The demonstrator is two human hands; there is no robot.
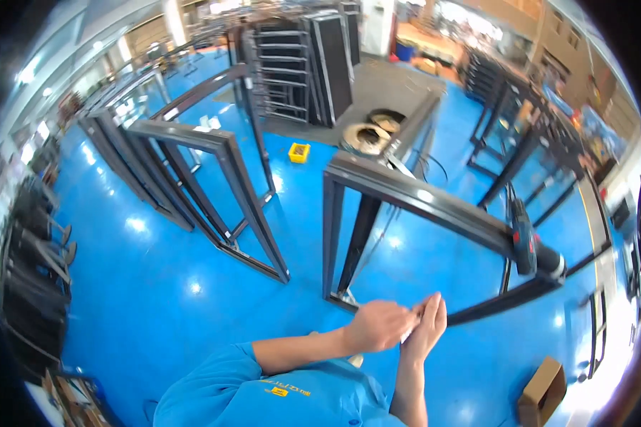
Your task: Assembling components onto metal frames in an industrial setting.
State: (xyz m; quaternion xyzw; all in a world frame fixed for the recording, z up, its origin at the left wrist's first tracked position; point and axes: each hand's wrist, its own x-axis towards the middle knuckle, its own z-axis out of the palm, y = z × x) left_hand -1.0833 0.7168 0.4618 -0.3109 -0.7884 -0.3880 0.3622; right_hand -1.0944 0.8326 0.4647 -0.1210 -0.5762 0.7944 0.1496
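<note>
My left hand (381,326) is closed, its fingertips pressed toward my right palm. My right hand (424,331) is cupped upright against it, fingers bent together. A small whitish bit shows between the two hands, too small to name. Both hands are in front of a dark metal frame (427,197) standing on the floor, near its lower bar. At the frame's right corner is a dark power drill (524,238) with red parts, apart from my hands.
More dark frames (246,192) stand upright at the left. A yellow bin (299,153) sits on the blue floor beyond them. Coiled rings (365,139) lie behind the near frame. Dark racks (527,142) stand at the far right, and an open cardboard box (543,390) is at the lower right.
</note>
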